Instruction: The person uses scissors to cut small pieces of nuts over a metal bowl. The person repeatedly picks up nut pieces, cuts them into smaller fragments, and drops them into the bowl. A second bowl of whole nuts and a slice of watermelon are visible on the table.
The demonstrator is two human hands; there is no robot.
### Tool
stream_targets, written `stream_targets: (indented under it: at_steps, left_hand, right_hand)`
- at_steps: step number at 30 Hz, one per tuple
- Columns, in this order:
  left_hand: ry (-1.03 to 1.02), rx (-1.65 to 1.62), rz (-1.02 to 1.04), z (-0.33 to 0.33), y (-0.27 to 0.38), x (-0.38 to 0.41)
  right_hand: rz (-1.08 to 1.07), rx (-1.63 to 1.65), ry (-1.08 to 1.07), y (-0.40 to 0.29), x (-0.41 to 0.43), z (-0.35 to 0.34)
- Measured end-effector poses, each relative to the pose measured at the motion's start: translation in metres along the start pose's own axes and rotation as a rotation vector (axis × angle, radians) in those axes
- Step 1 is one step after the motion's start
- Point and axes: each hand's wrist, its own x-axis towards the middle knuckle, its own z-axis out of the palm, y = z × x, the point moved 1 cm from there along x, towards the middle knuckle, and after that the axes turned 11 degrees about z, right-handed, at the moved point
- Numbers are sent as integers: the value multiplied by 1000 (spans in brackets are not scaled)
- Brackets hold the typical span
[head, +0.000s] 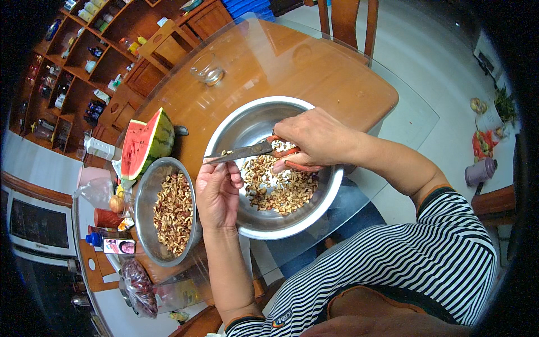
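My right hand (311, 137) grips a pair of scissors (254, 149) by its orange handles, above a wide stainless steel basin (227, 130). The dark blades point left and meet the fingertips of my left hand (219, 189). My left thumb and fingers are pinched at the blades, where a small pale piece (226, 152) shows; the fingers partly hide what they hold. Small cut brown and cream pieces (282, 198) lie in the basin, perhaps nuts or dried fruit. A second metal bowl (145, 210), left of my left hand, holds many similar pieces (173, 215).
Left on the glass-topped wooden table (261, 54) are a cut watermelon (145, 145), a phone (119, 246) with a lit screen and a plastic bag of dark red items (138, 286). A drinking glass (208, 71) stands farther back. Chairs (349, 21) surround the table.
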Motion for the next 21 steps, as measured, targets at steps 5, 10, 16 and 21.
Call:
stream_targets:
  at_steps: [5, 10, 16, 21]
  left_hand:
    - [0, -29, 31, 2, 0, -1]
    - [-37, 24, 19, 3, -1, -3]
    - [-43, 18, 15, 4, 0, -4]
    - [-35, 17, 18, 2, -2, -3]
  right_hand:
    - [1, 23, 14, -6, 1, -4]
    - [-14, 15, 12, -7, 0, -2]
    - [-15, 27, 2, -6, 1, -2]
    - [12, -5, -31, -9, 1, -5]
